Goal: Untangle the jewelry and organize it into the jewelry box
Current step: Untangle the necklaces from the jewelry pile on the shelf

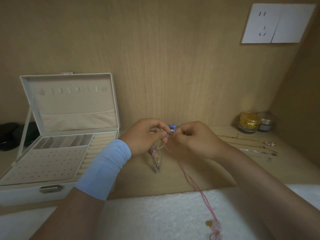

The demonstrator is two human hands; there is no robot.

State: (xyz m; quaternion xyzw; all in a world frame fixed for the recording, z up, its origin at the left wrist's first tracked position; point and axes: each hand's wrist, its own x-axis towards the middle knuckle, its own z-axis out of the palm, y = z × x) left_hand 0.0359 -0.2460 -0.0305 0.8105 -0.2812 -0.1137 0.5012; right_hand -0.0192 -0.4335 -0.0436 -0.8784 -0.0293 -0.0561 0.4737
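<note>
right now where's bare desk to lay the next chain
The wooden desk is bare in front of the gold and silver chains, up to the white fluffy towel, and between the white jewelry box and the red cord. Crowded: back right by the gold-lidded glass jar, and centre, where left hand and right hand pinch the tangled jewelry.

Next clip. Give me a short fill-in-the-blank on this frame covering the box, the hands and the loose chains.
The jewelry box on the left stands with its lid ____. The left hand and right hand both pinch a tangle that includes ____ beads. Separate chains lie on the desk to the ____ of the hands.
Missing words: open; blue; right.
</note>
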